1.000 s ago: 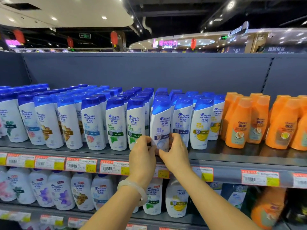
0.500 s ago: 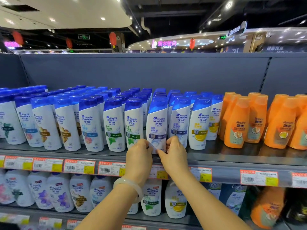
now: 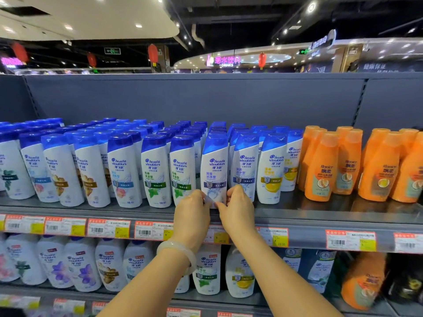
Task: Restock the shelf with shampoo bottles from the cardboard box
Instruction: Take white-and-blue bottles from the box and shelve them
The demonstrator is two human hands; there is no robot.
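Supermarket shelf (image 3: 320,212), top row nearly full. Left hand (image 3: 191,216) and right hand (image 3: 237,208) pinch front shampoo bottle (image 3: 214,170) base; placement step, next: square it, release.

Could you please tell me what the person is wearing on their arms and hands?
Both forearms are bare, with no sleeves in view. The left wrist carries a pale, smooth bangle, and the left hand shows a thin ring. The right hand wears nothing visible.

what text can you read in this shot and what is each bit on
"head & shoulders": white shampoo bottle that both hands grip.
"Rejoice": orange bottles.
"DRINKS": pink neon sign in the background.
"26.00": yellow price tag on the shelf edge.
Barcodes, other price tags and the bottles' small print: too blurred to read.
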